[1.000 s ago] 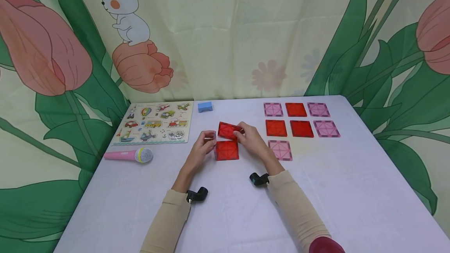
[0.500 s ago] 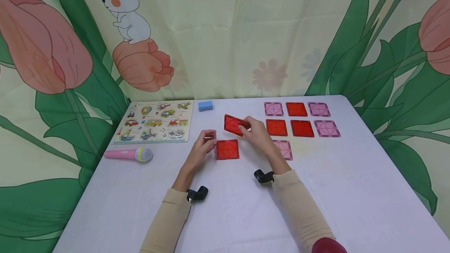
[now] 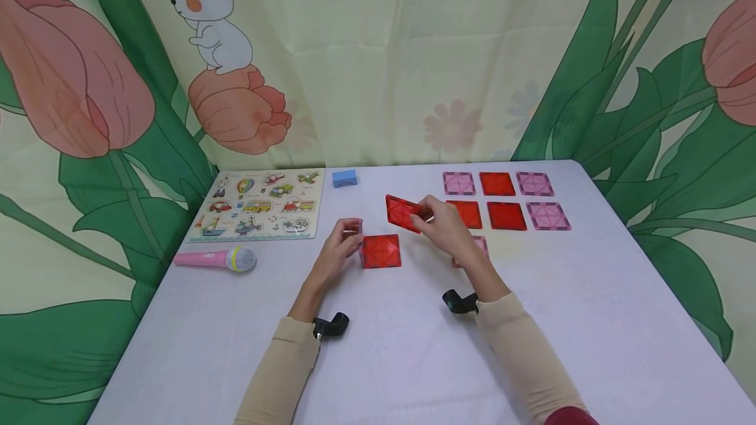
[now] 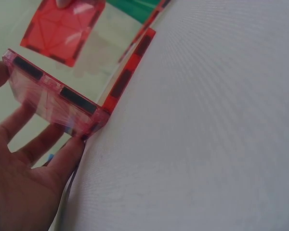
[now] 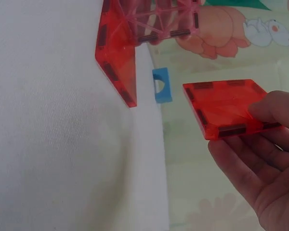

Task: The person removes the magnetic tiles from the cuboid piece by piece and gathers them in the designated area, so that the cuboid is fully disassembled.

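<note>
My left hand holds a pink magnetic tile upright on its edge, thumb on one side and fingers on the other. Against that tile's bottom edge lies a flat red magnetic tile, seen edge-on in the left wrist view. Above the table, my right hand pinches a second red magnetic tile by one edge, thumb on top and fingers below. This raised tile is tilted and apart from the other two.
Several red and pink tiles lie in rows at the back right; my right hand partly covers some. A picture puzzle board and pink toy microphone lie at left. A blue block stands by the back edge of the white-covered table.
My right hand has lifted the red tile away from the flat one and moved it rightward, tilting it more. The left hand and the upright pink tile have stayed in place.
</note>
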Action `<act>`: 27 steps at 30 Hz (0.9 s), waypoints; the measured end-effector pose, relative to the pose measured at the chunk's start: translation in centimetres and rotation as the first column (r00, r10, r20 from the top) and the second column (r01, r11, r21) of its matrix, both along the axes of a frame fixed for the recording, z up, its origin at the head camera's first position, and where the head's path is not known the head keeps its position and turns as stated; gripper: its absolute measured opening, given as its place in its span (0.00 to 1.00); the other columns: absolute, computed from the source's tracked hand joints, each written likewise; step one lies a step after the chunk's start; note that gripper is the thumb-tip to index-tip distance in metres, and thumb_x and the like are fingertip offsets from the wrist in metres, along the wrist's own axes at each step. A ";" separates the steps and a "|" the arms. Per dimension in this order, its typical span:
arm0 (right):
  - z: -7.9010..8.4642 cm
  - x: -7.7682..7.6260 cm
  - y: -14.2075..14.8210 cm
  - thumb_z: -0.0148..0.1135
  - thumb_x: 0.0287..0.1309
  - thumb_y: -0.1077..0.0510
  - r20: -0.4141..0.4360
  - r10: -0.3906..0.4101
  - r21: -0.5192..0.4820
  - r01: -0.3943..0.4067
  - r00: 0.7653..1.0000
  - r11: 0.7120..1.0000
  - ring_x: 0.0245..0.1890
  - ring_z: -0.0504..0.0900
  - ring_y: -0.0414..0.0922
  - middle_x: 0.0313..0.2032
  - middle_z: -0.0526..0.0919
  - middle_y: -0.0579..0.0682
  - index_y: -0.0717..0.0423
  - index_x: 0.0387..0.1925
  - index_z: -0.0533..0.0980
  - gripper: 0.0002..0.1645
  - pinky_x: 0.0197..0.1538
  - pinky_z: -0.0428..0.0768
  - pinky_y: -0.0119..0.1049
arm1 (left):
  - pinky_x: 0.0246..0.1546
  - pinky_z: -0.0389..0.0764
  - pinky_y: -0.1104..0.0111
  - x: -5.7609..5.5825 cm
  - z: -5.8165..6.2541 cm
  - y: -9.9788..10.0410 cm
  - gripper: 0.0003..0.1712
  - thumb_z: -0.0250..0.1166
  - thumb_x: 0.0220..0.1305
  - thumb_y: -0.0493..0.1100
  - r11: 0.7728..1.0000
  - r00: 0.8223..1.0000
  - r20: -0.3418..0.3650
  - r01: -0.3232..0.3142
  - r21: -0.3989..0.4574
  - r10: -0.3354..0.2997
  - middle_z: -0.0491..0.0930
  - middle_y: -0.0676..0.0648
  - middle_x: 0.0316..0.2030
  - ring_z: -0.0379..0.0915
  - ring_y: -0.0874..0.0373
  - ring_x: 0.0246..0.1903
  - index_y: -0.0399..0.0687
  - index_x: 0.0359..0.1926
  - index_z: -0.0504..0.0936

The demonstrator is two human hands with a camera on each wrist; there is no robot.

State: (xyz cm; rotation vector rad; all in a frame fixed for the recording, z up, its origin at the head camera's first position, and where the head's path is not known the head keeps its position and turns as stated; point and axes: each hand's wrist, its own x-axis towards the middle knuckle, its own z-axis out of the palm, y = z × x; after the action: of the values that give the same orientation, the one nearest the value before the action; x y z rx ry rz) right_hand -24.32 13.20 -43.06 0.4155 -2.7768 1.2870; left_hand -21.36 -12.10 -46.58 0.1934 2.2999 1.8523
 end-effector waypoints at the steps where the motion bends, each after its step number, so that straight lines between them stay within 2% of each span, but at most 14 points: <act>1: 0.1 0.2 0.1 0.64 0.65 0.55 -0.004 -0.001 0.002 0.001 1.000 1.000 0.42 0.84 0.50 0.42 0.86 0.56 0.58 0.47 0.76 0.14 0.43 0.88 0.42 | 0.68 0.72 0.49 0.0 0.0 0.0 0.24 0.53 0.75 0.42 1.000 1.000 0.001 0.002 0.002 -0.002 0.66 0.37 0.66 0.66 0.47 0.63 0.45 0.68 0.63; 8: 0.7 1.4 1.0 0.65 0.63 0.57 -0.037 0.016 -0.015 -0.017 0.999 1.000 0.41 0.84 0.51 0.43 0.86 0.57 0.60 0.49 0.76 0.16 0.45 0.88 0.45 | 0.68 0.72 0.49 0.1 0.2 -0.1 0.25 0.53 0.75 0.43 1.000 1.000 -0.004 0.009 0.000 -0.009 0.65 0.36 0.67 0.66 0.47 0.63 0.45 0.69 0.63; 15: 0.9 2.0 2.0 0.64 0.64 0.59 -0.013 0.024 -0.004 -0.024 1.000 1.000 0.45 0.84 0.52 0.47 0.83 0.57 0.58 0.56 0.73 0.20 0.47 0.88 0.46 | 0.64 0.76 0.48 -1.5 -3.4 -0.4 0.25 0.56 0.71 0.50 0.999 0.998 -0.057 -0.035 0.005 0.035 0.70 0.44 0.62 0.69 0.50 0.60 0.54 0.66 0.67; 20: 1.1 1.8 2.8 0.64 0.65 0.59 -0.016 0.030 0.004 -0.030 0.999 1.000 0.45 0.84 0.52 0.47 0.82 0.56 0.54 0.59 0.70 0.23 0.47 0.88 0.46 | 0.65 0.75 0.49 -1.6 -3.5 -0.5 0.25 0.56 0.72 0.50 1.000 0.998 -0.048 -0.029 0.010 0.029 0.69 0.44 0.63 0.68 0.49 0.60 0.53 0.66 0.66; 27: 1.5 1.6 4.7 0.64 0.66 0.59 -0.024 -0.002 -0.003 0.002 1.000 1.000 0.45 0.83 0.52 0.46 0.81 0.56 0.52 0.62 0.71 0.24 0.47 0.87 0.48 | 0.67 0.74 0.49 -1.8 -3.5 -0.6 0.26 0.54 0.74 0.47 1.000 1.000 -0.017 -0.014 -0.002 0.014 0.67 0.41 0.65 0.66 0.49 0.62 0.50 0.69 0.63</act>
State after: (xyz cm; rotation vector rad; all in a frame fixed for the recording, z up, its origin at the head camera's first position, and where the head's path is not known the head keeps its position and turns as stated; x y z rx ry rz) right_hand -22.68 17.86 -41.55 0.4246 -2.7548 1.2765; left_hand -23.16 -12.66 -50.04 0.1937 2.3207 1.8622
